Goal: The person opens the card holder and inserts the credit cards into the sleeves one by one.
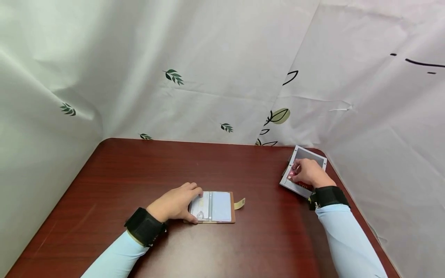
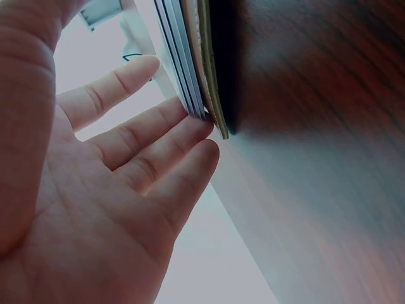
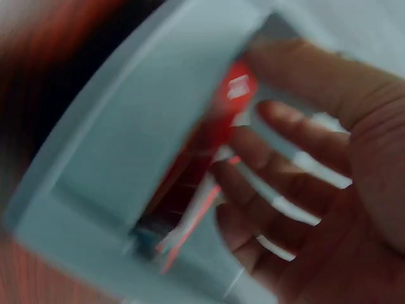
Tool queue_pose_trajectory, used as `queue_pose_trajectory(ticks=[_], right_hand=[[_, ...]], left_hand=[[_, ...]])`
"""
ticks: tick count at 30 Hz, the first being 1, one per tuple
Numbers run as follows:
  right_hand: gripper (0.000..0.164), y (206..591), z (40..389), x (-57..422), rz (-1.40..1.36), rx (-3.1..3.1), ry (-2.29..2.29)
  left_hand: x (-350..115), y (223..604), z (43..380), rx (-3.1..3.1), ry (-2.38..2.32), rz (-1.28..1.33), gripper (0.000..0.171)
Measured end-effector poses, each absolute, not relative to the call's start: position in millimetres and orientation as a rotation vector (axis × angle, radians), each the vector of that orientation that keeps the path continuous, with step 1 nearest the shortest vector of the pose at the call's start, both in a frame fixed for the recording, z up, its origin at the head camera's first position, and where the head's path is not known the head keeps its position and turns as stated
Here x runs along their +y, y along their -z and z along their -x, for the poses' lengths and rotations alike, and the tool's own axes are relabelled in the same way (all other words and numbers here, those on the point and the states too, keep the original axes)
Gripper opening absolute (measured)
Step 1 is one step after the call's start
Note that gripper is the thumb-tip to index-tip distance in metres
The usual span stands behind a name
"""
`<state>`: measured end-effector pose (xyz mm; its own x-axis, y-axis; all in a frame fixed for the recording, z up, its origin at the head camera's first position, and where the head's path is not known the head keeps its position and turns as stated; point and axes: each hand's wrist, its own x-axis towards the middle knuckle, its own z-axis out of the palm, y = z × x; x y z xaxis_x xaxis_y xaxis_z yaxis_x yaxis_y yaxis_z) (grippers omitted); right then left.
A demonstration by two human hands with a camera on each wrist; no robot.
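Observation:
A small ring binder (image 1: 221, 207) lies spread on the table, with white pages, a tan cover and a pale strap sticking out to the right. My left hand (image 1: 179, 202) grips its left side, index finger near the top corner and thumb at the bottom corner. In the left wrist view, fingertips rest along the stacked page edges (image 2: 180, 60). At the far right, my right hand (image 1: 308, 172) reaches into a shallow grey tray (image 1: 286, 180). Its thumb and fingers pinch a red printed item (image 3: 202, 136), blurred in the right wrist view.
The dark red wooden table (image 1: 167, 166) has rounded far corners. Pale fabric (image 1: 215, 69) with leaf prints hangs behind it and along both sides. The tray stands by the table's far right corner, close to the cloth.

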<state>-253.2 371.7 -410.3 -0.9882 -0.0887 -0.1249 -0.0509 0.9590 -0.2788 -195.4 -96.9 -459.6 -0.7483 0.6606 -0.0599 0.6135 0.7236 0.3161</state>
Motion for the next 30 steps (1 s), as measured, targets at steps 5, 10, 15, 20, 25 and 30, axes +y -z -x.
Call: queue_pose_trajectory(ticks=[5,10,15,20,25,30], right_hand=[[0.027,419,261,383,0.176,2.907,0.371],[0.030,420,267,391,0.233,2.889,0.349],[0.041,418,271,397,0.214,2.837,0.367],[0.047,415,277,403,0.202,2.799,0.398],[0.037,409,280,403,0.208,2.808,0.419],[0.026,403,278,399,0.208,2.803,0.430]], left_hand=[[-95,459,194,2.746,-0.413,-1.022,0.068],[-93,457,193,2.753,-0.420,-1.039,0.068],[-92,458,194,2.759,-0.398,-1.054,0.068],[-91,458,194,2.762,-0.395,-1.054,0.069],[-93,459,192,2.771,-0.403,-1.058,0.069],[-95,459,193,2.772,-0.417,-1.064,0.069]])
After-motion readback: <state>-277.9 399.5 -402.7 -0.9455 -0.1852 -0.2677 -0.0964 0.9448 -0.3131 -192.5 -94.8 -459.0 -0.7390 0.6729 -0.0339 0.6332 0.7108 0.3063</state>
